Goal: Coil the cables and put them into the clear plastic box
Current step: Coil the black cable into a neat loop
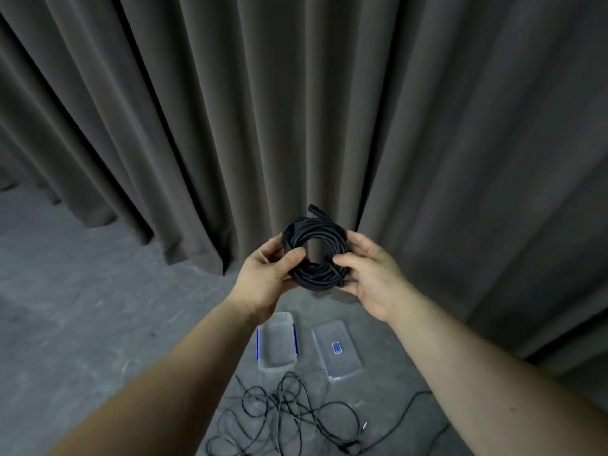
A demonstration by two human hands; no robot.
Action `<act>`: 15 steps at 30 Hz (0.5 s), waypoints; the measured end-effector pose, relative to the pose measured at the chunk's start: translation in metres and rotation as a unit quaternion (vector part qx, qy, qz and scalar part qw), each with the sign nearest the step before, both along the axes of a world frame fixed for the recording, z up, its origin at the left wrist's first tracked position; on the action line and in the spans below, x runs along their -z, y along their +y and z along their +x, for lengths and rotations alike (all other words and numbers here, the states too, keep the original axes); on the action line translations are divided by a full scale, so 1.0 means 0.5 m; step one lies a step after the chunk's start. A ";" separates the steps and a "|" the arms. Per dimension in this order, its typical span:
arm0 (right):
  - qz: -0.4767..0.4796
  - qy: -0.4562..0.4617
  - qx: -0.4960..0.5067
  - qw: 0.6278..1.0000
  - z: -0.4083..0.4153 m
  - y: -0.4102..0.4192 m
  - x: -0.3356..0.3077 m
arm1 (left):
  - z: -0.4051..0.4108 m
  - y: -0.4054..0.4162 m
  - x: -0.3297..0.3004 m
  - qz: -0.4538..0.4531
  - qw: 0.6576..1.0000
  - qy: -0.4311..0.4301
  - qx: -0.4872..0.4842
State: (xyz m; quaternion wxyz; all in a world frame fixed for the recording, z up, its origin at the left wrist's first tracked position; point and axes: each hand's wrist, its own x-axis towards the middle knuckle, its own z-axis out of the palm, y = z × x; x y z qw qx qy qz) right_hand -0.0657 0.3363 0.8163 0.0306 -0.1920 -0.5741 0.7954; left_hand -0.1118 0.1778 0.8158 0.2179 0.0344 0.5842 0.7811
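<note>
I see the fingers (294, 255) of the left hand (266, 278) and the right hand (371, 278) curled round one black coil (316, 255), held in the air before the curtain (296, 110), its ring facing me and a plug end pointing up-left. Both forearms reach forward. Below on the floor (82, 307) lie one box (277, 340), one lid (337, 349) and one loose cable (289, 419).

Both bare forearms reach forward and upward from the bottom corners and converge at chest height. The left hand (266, 274) curls with its thumb laid across the front of a coiled black cable (314, 255). The right hand (371, 274) grips the opposite side, thumb in front, fingers behind.
</note>
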 end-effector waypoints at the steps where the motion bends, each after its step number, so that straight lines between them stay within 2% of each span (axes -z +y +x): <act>1: 0.000 -0.010 -0.002 1.000 0.000 0.014 0.029 | 0.003 0.015 0.025 -0.003 1.000 -0.010 -0.013; 4: -0.012 -0.041 -0.009 0.999 0.003 0.057 0.124 | 0.011 0.056 0.111 -0.010 0.998 -0.040 -0.037; 8: -0.017 -0.073 -0.029 0.997 0.006 0.106 0.258 | 0.018 0.101 0.244 -0.018 0.997 -0.071 -0.021; 15: -0.025 -0.130 -0.046 0.990 0.014 0.143 0.542 | 0.016 0.129 0.538 -0.035 0.993 -0.117 -0.007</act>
